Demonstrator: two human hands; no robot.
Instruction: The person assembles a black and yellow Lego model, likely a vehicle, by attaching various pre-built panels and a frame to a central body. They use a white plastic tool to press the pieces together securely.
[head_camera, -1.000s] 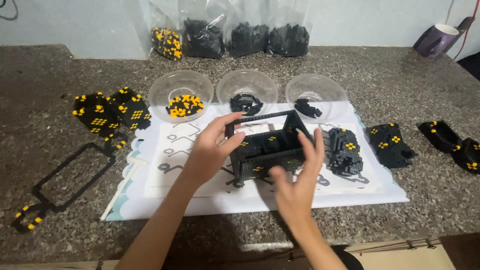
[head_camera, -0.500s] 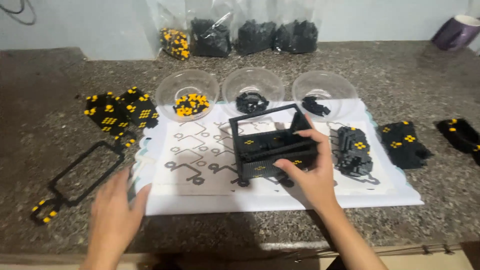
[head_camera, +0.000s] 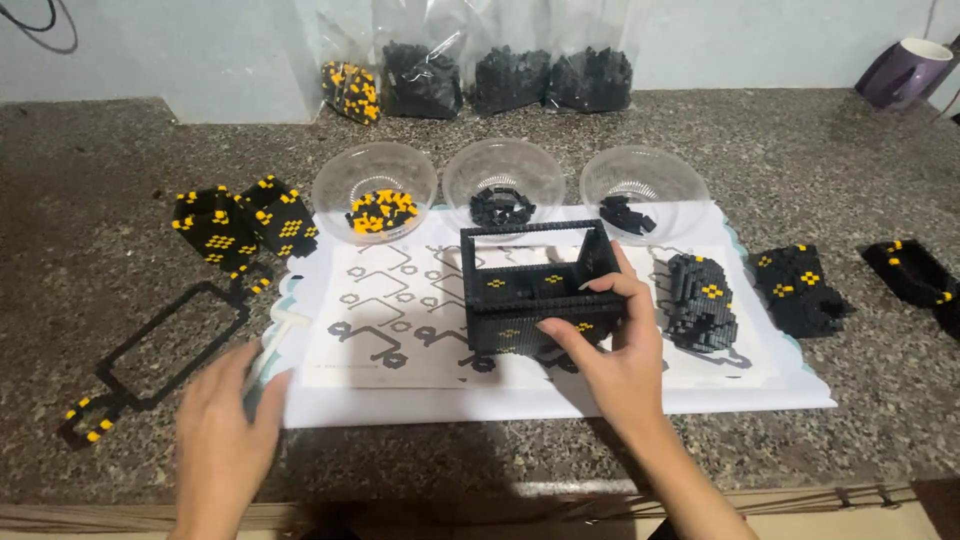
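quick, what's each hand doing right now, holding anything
Left hand: fingers on a small white tool at the paper's edge; a firm grip cannot be told.
Right hand: closed on the black brick box.

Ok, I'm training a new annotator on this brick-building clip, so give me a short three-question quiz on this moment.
1. True or false: the right hand grips the black box-shaped brick frame.
2. Which clear bowl holds yellow and black pieces: A left bowl, B middle bowl, C right bowl?
3. What is the left hand touching?

Key:
1. True.
2. A.
3. A small white tool at the left edge of the white instruction sheet; its kind cannot be told.
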